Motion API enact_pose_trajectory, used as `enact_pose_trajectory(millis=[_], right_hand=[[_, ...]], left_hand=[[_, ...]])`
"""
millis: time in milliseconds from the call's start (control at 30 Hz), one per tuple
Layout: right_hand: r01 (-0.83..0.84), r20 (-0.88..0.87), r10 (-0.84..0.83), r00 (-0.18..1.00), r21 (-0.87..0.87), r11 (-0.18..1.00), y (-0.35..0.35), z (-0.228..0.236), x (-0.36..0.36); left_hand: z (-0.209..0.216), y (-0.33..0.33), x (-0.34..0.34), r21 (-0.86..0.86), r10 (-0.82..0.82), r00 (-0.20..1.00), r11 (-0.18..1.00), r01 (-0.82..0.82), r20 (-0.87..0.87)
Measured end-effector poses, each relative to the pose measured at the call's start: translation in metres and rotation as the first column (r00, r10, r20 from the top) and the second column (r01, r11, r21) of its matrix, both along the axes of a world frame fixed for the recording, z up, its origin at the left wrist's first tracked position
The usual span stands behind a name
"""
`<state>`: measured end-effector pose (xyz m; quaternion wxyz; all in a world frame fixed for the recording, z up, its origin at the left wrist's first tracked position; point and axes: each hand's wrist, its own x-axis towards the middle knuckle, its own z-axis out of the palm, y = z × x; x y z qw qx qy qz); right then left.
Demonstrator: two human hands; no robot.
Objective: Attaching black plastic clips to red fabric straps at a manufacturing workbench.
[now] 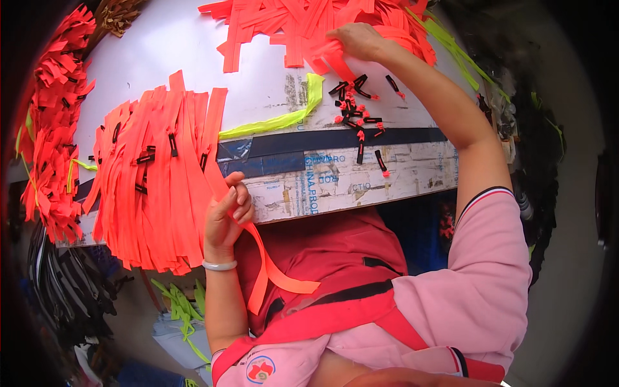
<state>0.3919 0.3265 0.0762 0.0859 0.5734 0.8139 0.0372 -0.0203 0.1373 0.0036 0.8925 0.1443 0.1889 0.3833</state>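
A worker in a pink shirt (480, 251) and red apron (322, 242) sits or stands at a white surface (155, 45) strewn with bright orange-red strips, the two hands well apart. The left hand (222, 219), a pale bracelet (220, 265) at its wrist, has thumb and fingers closed on one orange-red strip (261, 258) at the near edge of the surface, its loose end dangling in front of the apron. The right hand (358, 42) stretches to the far side, where its fingers touch a heaped pile of matching strips (277, 29); whether they grip any cannot be told. Just below that hand lies a scatter of small black tabs (351, 116), many with orange-red tips. Beside the left hand, a broad row of strips (148, 193) drapes over the near edge, more dark tabs lying on it. A yellow-green ribbon (271, 122) runs bent across the middle, above a dark tape band (277, 143), while other yellow-green lengths (454, 48) trail at the far right. At the left end, a thick orange-red bundle (58, 122) spills down, with black strips (64, 277) hanging below.
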Motion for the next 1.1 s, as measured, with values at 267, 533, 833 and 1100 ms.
enact_pose_trajectory(millis=[267, 533, 833, 1100], right_hand=[[-0.055, 0.146, 0.037, 0.989, 0.123, 0.991, 0.009, -0.022, 0.018], [0.205, -0.299, -0.142, 0.944, 0.192, 0.96, 0.019, -0.019, 0.047], [0.221, -0.677, -0.067, 0.733, 0.143, 0.965, 0.025, -0.032, 0.072], [-0.091, -0.196, 0.161, 0.967, 0.323, 0.942, 0.022, -0.016, 0.045]], left_hand=[[-0.004, -0.001, -0.004, 0.0, -0.002, 0.999, 1.0, 0.002, 0.037], [-0.004, -0.001, -0.004, 0.003, 0.003, 0.999, 1.0, -0.004, 0.041], [-0.001, -0.001, 0.002, 0.01, 0.01, 0.999, 1.0, -0.011, 0.038], [-0.003, -0.003, -0.001, 0.026, 0.017, 0.999, 0.999, -0.019, 0.048]])
